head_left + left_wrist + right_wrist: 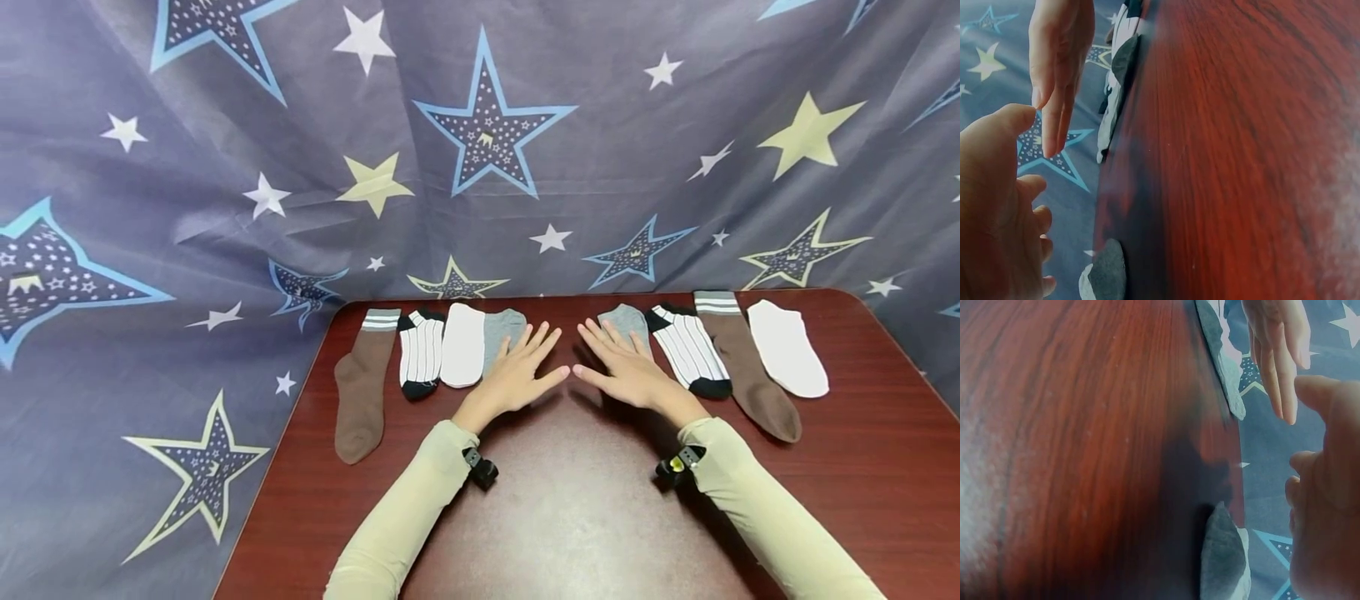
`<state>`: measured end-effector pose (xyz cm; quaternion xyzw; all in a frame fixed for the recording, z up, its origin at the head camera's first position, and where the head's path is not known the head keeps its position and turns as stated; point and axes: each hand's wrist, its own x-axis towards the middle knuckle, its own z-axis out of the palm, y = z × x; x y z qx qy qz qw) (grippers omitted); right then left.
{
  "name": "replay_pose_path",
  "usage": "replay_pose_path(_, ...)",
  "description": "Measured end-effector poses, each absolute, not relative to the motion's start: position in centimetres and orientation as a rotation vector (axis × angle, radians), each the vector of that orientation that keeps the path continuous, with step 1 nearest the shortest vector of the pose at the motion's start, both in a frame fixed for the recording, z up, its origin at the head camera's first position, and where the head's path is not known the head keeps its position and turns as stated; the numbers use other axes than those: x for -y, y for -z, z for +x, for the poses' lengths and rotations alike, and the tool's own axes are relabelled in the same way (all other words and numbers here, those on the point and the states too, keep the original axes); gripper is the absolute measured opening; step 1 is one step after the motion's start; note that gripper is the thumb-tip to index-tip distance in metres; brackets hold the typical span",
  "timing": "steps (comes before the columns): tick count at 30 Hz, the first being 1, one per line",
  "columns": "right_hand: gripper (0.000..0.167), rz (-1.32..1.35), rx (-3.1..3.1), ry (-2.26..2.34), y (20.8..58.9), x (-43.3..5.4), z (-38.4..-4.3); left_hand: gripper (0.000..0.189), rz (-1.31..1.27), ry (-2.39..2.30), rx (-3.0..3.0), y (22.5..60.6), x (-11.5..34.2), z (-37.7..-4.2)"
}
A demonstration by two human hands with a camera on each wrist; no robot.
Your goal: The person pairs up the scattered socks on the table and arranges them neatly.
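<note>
In the head view my left hand (517, 372) is spread above the table, partly covering a grey sock (504, 327). My right hand (626, 367) mirrors it, fingers straight, in front of another grey sock (627, 318). The thumb tips are close together, and both hands hold nothing. Left of my left hand lie a white sock (463, 346), a black-and-white striped sock (421, 352) and a brown sock (366, 387) with a striped cuff. Right of my right hand lie a striped sock (688, 348), a brown sock (742, 362) and a white sock (787, 348).
The socks lie along the far edge of a reddish-brown wooden table (570, 517). Behind and to the left hangs a grey-blue cloth (480, 233) printed with stars. Small dark wrist cameras (482, 469) sit at both sleeve cuffs.
</note>
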<state>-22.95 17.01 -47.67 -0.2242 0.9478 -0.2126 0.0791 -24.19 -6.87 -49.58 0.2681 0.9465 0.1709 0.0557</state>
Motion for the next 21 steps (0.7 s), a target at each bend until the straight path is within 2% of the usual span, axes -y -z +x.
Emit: replay_pose_path(21,0.077,-0.7,-2.843,0.593,48.22,-17.25,-22.51,0.077,0.79,-0.5,-2.883,49.99,6.87,-24.19)
